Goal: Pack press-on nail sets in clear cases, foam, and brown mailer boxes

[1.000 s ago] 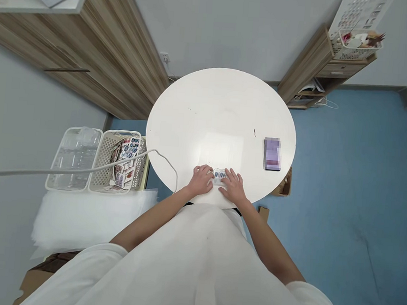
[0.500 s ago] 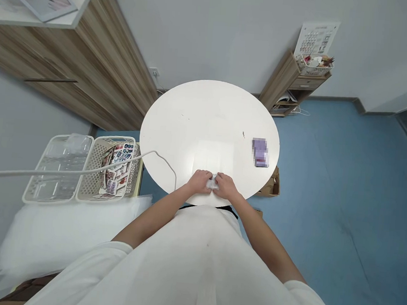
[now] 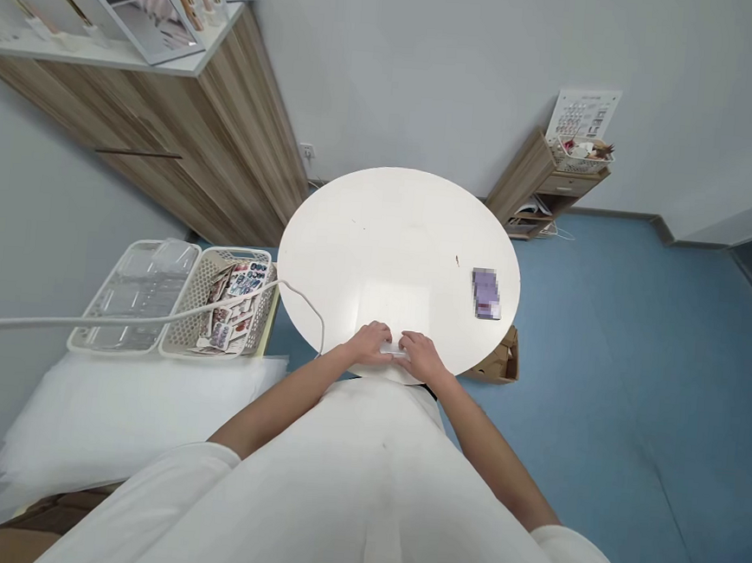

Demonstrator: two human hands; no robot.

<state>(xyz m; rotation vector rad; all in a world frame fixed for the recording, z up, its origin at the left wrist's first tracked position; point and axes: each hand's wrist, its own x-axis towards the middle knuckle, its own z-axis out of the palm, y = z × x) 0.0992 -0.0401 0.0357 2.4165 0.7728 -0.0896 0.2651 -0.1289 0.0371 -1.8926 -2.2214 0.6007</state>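
Near the close edge of the round white table [image 3: 394,222], a small, pale, see-through piece [image 3: 395,350] lies between my two hands. It looks like clear plastic, but it is too small to name its kind. My left hand [image 3: 369,343] grips its left end, fingers bent over the top with the thumb on the near side. At the right end, my right hand [image 3: 422,356] holds it the same way. The fingers cover both ends, so only the middle of the piece shows.
A blurred purple thing [image 3: 485,294] lies on the table's right side. A white cable [image 3: 297,291] hangs across the left edge. Left of the table stand a basket of printed cards [image 3: 179,342] and a bin of clear boxes [image 3: 78,338]. A cardboard box [image 3: 506,361] is lower right.
The view has tilted and shifted, so the table sits slightly lower and farther right. Both hands remain on the small piece; it now looks flatter and narrower, with my fingers arched more above it.
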